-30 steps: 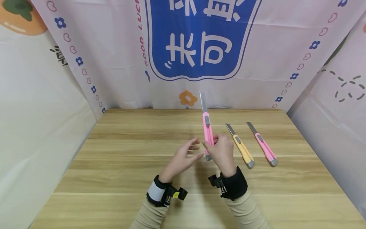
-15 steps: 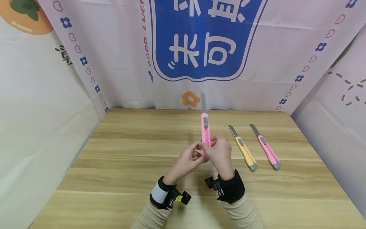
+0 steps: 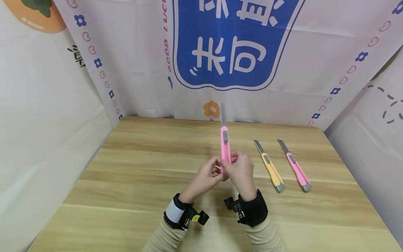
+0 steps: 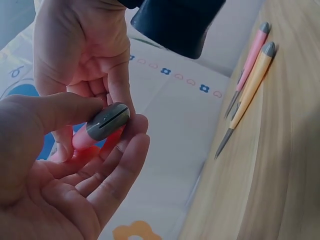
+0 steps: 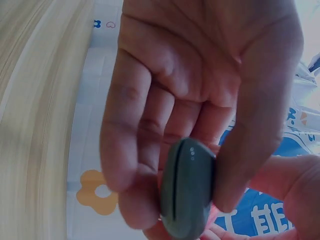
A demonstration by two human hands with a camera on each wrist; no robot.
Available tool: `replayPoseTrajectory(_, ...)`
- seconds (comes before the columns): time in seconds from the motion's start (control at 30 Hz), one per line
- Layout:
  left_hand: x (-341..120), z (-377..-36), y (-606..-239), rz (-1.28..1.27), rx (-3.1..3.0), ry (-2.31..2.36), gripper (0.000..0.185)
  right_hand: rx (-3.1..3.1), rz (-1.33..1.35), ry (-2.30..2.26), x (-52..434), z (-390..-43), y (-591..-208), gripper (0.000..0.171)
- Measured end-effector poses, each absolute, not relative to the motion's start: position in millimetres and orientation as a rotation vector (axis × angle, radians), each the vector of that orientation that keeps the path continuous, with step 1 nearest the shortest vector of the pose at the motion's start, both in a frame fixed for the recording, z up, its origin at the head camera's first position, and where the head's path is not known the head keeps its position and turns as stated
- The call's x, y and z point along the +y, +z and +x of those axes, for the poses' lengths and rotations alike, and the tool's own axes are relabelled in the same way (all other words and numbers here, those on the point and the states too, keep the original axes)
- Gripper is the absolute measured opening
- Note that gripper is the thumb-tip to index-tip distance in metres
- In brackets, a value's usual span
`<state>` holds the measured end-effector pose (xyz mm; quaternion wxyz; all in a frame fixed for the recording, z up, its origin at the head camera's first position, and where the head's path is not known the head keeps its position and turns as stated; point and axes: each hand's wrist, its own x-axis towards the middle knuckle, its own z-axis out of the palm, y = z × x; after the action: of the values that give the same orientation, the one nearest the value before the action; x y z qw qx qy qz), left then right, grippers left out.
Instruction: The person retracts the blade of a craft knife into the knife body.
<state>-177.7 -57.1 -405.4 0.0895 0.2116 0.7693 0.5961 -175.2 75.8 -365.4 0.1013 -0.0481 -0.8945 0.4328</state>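
Above the table, a pink utility knife [image 3: 224, 147] is held upright with its blade [image 3: 223, 114] extended and pointing away. My right hand [image 3: 241, 171] pinches the lower part of its handle between thumb and fingers. From the other side, my left hand [image 3: 204, 179] grips the butt end. In the left wrist view the left thumb lies against the grey end cap [image 4: 108, 121], the fingers beneath it. The right wrist view shows that cap [image 5: 189, 190] close up, between right thumb and fingers. The grey slider [image 3: 225, 135] sits near the blade, with no finger on it.
A yellow utility knife [image 3: 273, 172] and a second pink utility knife [image 3: 298, 171] lie side by side on the wooden table [image 3: 141, 168], right of my hands. Both have their blades out. A printed cloth [image 3: 141, 87] hangs behind the table.
My left hand, open beside the knife a second ago, has come in and taken hold of its butt end. Right hand and knife shift slightly left; the head view has turned a little.
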Motion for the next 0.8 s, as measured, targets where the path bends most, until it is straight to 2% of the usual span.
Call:
replayPoseTrajectory(0.47,-57,-183,-401,0.637,2.190,1.798,0.050,-2.560,-0.086,1.374,85,-177,-366,0.039)
replayPoseTrajectory(0.67,-59,-184,-403,0.619,2.101,1.821,0.049,-2.577,-0.021,1.641,97,-187,-369,0.030)
replayPoseTrajectory(0.8,-62,-184,-402,0.616,2.084,1.796,0.047,-2.545,0.026,1.892,103,-194,-373,0.034)
